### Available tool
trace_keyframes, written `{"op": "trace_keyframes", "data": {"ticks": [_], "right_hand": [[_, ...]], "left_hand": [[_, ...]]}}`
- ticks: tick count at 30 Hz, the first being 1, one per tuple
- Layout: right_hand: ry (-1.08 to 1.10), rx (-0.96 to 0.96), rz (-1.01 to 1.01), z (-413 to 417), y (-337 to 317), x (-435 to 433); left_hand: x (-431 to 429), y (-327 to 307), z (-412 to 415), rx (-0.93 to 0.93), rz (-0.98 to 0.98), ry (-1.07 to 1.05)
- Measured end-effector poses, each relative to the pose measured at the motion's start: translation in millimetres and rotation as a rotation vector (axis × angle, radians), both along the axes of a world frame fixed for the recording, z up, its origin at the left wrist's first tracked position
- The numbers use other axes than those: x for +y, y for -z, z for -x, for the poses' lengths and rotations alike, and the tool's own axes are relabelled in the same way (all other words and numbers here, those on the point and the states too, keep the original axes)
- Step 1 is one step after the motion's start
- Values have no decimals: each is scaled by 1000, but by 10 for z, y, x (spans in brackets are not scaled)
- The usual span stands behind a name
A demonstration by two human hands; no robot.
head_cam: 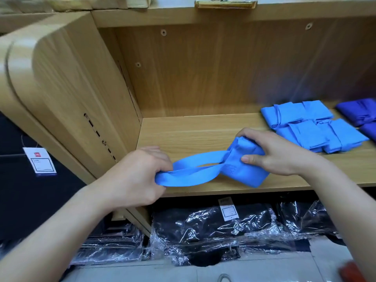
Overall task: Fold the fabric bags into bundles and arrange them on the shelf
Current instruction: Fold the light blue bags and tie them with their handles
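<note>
Leftmost, the left hand (140, 176) has its grip clamped on the handle loops (195, 169) of a light blue fabric bag (242, 165). That bag lies on the wooden shelf (183, 135), its folded body pinched in the right hand (270, 153). Farther right sit folded blue bundles (313, 127), then darker blue ones (360, 115).
</note>
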State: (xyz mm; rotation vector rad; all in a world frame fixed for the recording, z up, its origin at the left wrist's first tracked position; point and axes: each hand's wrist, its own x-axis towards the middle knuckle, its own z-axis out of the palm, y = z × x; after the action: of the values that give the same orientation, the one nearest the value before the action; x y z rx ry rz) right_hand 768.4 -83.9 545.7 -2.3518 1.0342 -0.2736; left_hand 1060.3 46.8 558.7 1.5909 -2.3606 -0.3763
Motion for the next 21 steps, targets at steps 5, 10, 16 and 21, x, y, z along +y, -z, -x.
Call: {"op": "trace_keyframes", "data": {"ticks": [5,10,16,21], "right_hand": [[-8,-70,-162,-54,97,-53],[-45,-152,-374,-153,155,-19],[-147,-215,-578,-226,137,-16],[-191,-255,-681,-277,109,28]], "left_hand": [[142,-258,125,635,-255,193],[167,-304,160,916,-393,246],[118,-316,257,1308,-466,320],[46,-258,427,1497,-383,110]]}}
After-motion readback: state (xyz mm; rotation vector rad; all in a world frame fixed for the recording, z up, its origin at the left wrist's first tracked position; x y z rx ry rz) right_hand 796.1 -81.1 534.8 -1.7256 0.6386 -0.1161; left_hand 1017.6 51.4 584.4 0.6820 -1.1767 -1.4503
